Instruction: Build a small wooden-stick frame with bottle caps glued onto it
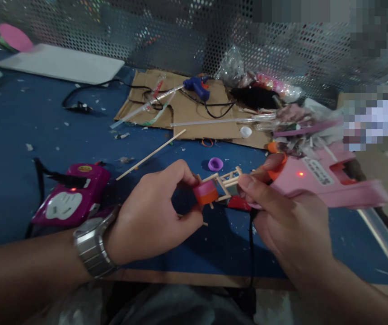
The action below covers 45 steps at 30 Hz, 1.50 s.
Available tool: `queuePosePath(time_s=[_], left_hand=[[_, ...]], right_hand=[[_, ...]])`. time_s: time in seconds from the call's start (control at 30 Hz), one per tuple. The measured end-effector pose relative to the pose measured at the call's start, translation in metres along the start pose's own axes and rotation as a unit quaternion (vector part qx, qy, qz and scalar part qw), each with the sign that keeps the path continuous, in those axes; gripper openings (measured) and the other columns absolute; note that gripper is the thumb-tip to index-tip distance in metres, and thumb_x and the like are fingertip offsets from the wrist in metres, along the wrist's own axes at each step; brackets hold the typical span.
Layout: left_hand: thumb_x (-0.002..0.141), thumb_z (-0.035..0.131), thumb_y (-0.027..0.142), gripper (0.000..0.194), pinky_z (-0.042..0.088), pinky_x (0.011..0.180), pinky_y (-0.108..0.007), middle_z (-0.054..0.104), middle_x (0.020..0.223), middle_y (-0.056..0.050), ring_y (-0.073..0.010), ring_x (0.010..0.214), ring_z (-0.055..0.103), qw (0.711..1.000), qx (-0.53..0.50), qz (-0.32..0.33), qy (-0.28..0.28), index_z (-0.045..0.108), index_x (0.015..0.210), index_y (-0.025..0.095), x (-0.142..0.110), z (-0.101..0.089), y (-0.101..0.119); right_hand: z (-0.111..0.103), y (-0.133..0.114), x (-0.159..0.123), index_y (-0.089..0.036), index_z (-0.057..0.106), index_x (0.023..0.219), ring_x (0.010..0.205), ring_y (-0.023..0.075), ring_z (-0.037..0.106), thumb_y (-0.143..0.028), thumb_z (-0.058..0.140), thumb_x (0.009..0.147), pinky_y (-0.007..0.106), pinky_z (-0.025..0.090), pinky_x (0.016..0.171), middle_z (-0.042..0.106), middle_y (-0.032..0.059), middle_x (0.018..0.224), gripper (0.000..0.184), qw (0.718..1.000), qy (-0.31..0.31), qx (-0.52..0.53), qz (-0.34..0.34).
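Note:
My left hand [153, 212] is closed, its thumb and forefinger pinching a pink and orange pair of bottle caps [206, 192]. These caps sit at the end of a small frame of thin wooden sticks [223, 185]. The frame's other end is between the thumb and fingers of my right hand [285, 212]. A pink hot glue gun [319, 178] with a red light on its side is also in my right hand, its handle mostly hidden by the palm. Just beyond the frame lies a purple bottle cap [216, 164]. Something red [238, 202] shows beneath the frame.
A magenta power strip [75, 194] with a plug in it stands at left. One loose wooden stick [151, 154] lies ahead. Further back, cardboard [200, 131] bears a blue glue gun [198, 87] and glue sticks. A white board [61, 63] lies at back left; scraps crowd the right.

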<state>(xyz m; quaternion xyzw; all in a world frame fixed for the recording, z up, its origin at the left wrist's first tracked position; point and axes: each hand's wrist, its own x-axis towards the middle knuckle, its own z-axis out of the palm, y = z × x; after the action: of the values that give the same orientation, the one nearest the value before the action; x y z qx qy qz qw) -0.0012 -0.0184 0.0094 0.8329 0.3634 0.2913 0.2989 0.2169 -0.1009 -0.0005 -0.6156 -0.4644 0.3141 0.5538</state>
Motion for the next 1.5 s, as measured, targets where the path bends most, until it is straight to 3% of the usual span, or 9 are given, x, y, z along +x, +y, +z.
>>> queuePosePath(time_s=[0.1, 0.23, 0.37, 0.7, 0.97, 1.23, 1.5], left_hand=[[0.078, 0.068, 0.019, 0.019, 0.051, 0.068, -0.031, 0.078, 0.089, 0.003, -0.0169, 0.075, 0.073, 1.000, -0.004, 0.001, 0.002, 0.059, 0.093, 0.024, -0.001, 0.001, 0.000], [0.079, 0.069, 0.020, 0.018, 0.053, 0.071, -0.031, 0.079, 0.090, 0.003, -0.0178, 0.080, 0.076, 1.000, -0.020, -0.010, -0.010, 0.059, 0.093, 0.025, -0.001, 0.002, 0.000], [0.079, 0.070, 0.021, 0.018, 0.052, 0.069, -0.032, 0.080, 0.090, 0.003, -0.0183, 0.078, 0.075, 0.999, -0.021, -0.020, -0.014, 0.059, 0.093, 0.025, -0.002, 0.002, -0.001], [0.080, 0.070, 0.020, 0.019, 0.052, 0.069, -0.033, 0.080, 0.093, 0.004, -0.0161, 0.078, 0.074, 1.000, -0.016, -0.009, -0.009, 0.059, 0.094, 0.025, -0.003, 0.002, -0.001], [0.082, 0.069, 0.023, 0.017, 0.048, 0.065, -0.036, 0.081, 0.093, 0.001, -0.0193, 0.075, 0.073, 1.000, 0.004, -0.002, -0.010, 0.058, 0.095, 0.026, -0.004, 0.002, -0.003], [0.082, 0.071, 0.023, 0.019, 0.048, 0.064, -0.035, 0.081, 0.092, 0.003, -0.0193, 0.075, 0.074, 1.000, 0.013, -0.005, -0.005, 0.057, 0.094, 0.027, -0.003, 0.004, -0.003], [0.083, 0.073, 0.022, 0.022, 0.050, 0.066, -0.035, 0.082, 0.096, 0.003, -0.0197, 0.078, 0.077, 1.000, 0.021, 0.008, 0.002, 0.055, 0.094, 0.027, -0.004, 0.003, -0.004]], right_hand=[[0.003, -0.004, 0.001, -0.032, 0.071, 0.101, 0.091, 0.0238, 0.075, -0.050, 0.090, 0.093, 0.041, 0.066, 0.084, 0.074, 0.0011, 0.097, 0.028, 0.998, 0.057, -0.023, -0.013], [0.008, -0.012, 0.004, -0.030, 0.070, 0.095, 0.084, 0.0221, 0.076, -0.046, 0.093, 0.087, 0.040, 0.067, 0.083, 0.073, -0.0015, 0.089, 0.029, 0.997, 0.076, -0.030, 0.004], [0.013, -0.019, 0.006, -0.030, 0.066, 0.093, 0.074, 0.0200, 0.076, -0.037, 0.090, 0.086, 0.037, 0.067, 0.077, 0.072, -0.0047, 0.079, 0.026, 0.997, 0.074, -0.022, 0.016], [0.012, -0.012, 0.004, -0.032, 0.068, 0.096, 0.068, 0.0189, 0.076, -0.037, 0.096, 0.082, 0.035, 0.067, 0.069, 0.073, -0.0065, 0.077, 0.032, 0.996, 0.072, 0.046, 0.033], [0.009, -0.005, 0.003, -0.031, 0.071, 0.096, 0.080, 0.0201, 0.076, -0.045, 0.093, 0.089, 0.041, 0.065, 0.087, 0.074, -0.0035, 0.087, 0.027, 0.998, 0.068, -0.008, -0.015], [0.017, -0.012, 0.003, -0.029, 0.069, 0.100, 0.073, 0.0162, 0.078, -0.034, 0.097, 0.083, 0.034, 0.068, 0.079, 0.074, -0.0086, 0.079, 0.033, 0.991, 0.068, 0.105, 0.046], [0.016, -0.014, 0.003, -0.030, 0.068, 0.099, 0.078, 0.0184, 0.080, -0.030, 0.093, 0.084, 0.038, 0.068, 0.083, 0.075, -0.0072, 0.081, 0.029, 0.994, 0.062, 0.079, 0.046]])
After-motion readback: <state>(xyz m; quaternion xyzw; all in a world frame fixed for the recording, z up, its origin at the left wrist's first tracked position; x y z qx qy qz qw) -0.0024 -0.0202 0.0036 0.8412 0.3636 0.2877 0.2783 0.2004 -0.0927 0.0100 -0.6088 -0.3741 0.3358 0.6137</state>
